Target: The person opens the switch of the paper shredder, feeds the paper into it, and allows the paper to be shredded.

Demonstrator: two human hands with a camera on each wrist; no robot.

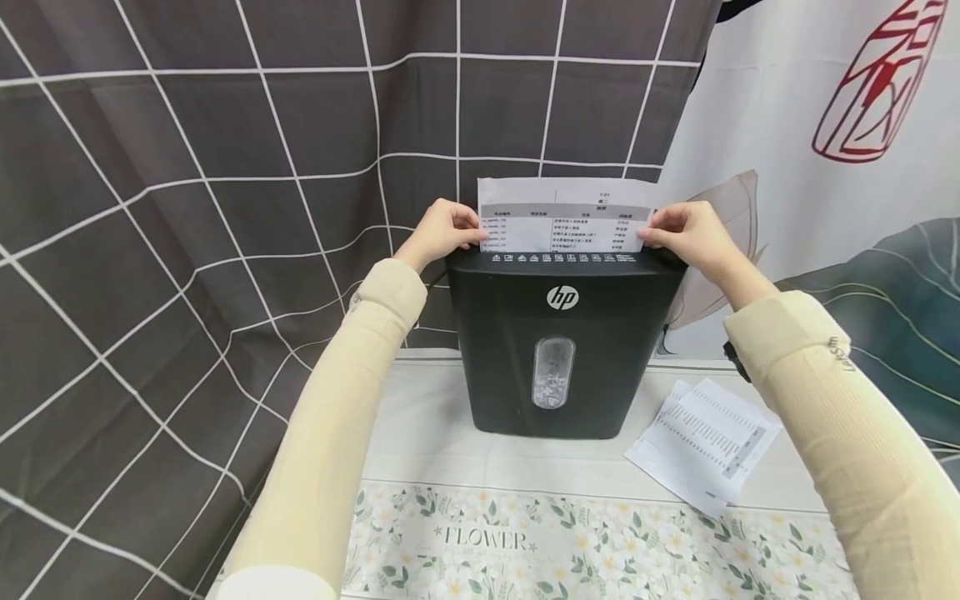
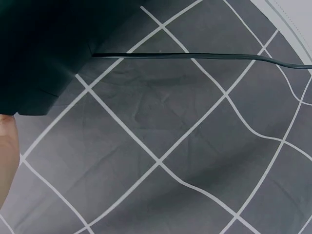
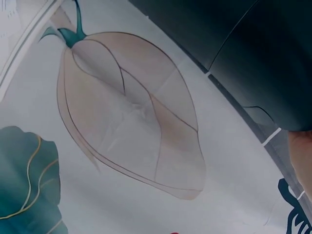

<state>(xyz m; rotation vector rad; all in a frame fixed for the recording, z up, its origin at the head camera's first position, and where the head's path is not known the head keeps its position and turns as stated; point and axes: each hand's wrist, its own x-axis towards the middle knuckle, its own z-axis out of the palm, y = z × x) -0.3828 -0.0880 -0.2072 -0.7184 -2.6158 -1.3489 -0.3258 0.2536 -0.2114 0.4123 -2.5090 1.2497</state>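
A black HP paper shredder (image 1: 502, 333) stands upright against the grid-patterned curtain. Its front window shows shredded bits inside. A printed sheet of paper (image 1: 570, 196) stands in the slot on top, its lower part hidden in the machine. My left hand (image 1: 447, 229) pinches the sheet's left edge, and my right hand (image 1: 693, 233) pinches the right edge, both just above the shredder's top. In the left wrist view only a strip of the left hand (image 2: 7, 156) shows beside the dark shredder body (image 2: 44, 63). A bit of the right hand (image 3: 301, 156) appears at that wrist view's edge.
Several printed sheets (image 1: 701, 442) lie loosely stacked to the right of the shredder. A floral mat (image 1: 480, 533) covers the front of the white table (image 1: 420, 417). A black power cord (image 2: 195, 56) runs from the shredder's side. Behind hang a dark grid curtain (image 1: 315, 125) and a patterned white cloth (image 1: 772, 100).
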